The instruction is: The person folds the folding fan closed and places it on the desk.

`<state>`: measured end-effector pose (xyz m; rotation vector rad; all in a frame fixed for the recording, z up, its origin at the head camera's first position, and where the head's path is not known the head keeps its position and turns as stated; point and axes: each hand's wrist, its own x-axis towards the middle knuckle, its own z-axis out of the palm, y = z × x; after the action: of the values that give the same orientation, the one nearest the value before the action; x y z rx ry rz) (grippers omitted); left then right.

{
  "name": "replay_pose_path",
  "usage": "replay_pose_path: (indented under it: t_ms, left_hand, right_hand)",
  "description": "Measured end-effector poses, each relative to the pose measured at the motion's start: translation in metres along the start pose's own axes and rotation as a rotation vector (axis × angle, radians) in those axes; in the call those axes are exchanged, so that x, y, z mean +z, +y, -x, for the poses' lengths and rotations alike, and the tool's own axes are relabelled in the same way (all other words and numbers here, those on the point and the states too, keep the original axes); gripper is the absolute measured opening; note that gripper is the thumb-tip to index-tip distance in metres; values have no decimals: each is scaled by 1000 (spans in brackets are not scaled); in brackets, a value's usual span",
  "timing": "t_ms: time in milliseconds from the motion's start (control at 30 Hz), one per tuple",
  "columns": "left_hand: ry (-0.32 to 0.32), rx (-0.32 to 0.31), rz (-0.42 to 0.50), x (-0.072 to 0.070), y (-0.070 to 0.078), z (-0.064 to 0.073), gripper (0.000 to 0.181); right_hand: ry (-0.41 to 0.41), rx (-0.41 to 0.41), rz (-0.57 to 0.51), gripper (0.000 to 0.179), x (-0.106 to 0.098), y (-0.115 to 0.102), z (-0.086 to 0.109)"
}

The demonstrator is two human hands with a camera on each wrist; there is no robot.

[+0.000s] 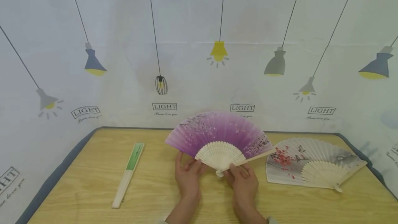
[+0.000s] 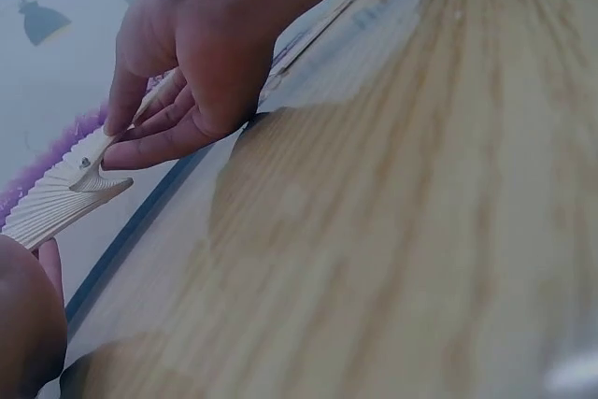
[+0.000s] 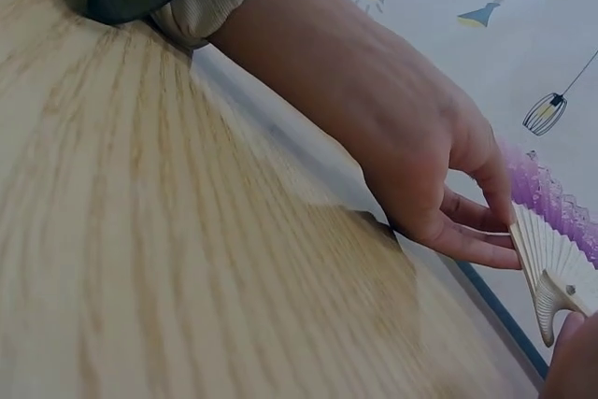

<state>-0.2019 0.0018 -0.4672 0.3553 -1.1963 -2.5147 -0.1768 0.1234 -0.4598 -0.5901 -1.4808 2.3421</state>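
A purple folding fan (image 1: pixel 224 127) with a blossom print and pale slotted ribs is spread wide above the table, its pivot end pointing down toward me. My left hand (image 1: pixel 188 177) pinches the fan's left edge rib between thumb and fingers. On the other side, my right hand (image 1: pixel 243 182) pinches the right guard stick close to the pivot. The left wrist view shows the ribs (image 2: pixel 61 198) fanned out between both hands. In the right wrist view the thumb and fingers grip an edge stick of the purple fan (image 3: pixel 551 254).
To the right lies an open white fan (image 1: pixel 292 161) with red blossoms. A folded fan (image 1: pixel 128 175) with a green section lies at the left. Behind the wooden table (image 1: pixel 87 182) hangs a pale cloth (image 1: pixel 192 58) printed with lamps.
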Motion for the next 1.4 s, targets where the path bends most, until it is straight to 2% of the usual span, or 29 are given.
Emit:
replay_pose_path:
  t_ms: [233, 567, 833, 1000, 1400]
  left_hand:
    - [-28, -31, 50, 0, 1, -2, 75]
    - [-70, -48, 80, -7, 6, -4, 68]
    - [-131, -16, 30, -9, 6, -9, 67]
    - [-169, -30, 15, -11, 7, -12, 66]
    - [-257, 25, -50, -16, 10, -18, 67]
  right_hand:
    - [-21, -58, -31, 31, -2, 1, -2]
    - [-49, -78, -38, 28, -2, 4, -3]
    - [-42, -102, 2, 30, -2, 5, -2]
    - [-65, -121, 49, 35, -5, 5, -1]
    - [-89, -154, 9, 30, -5, 8, -4]
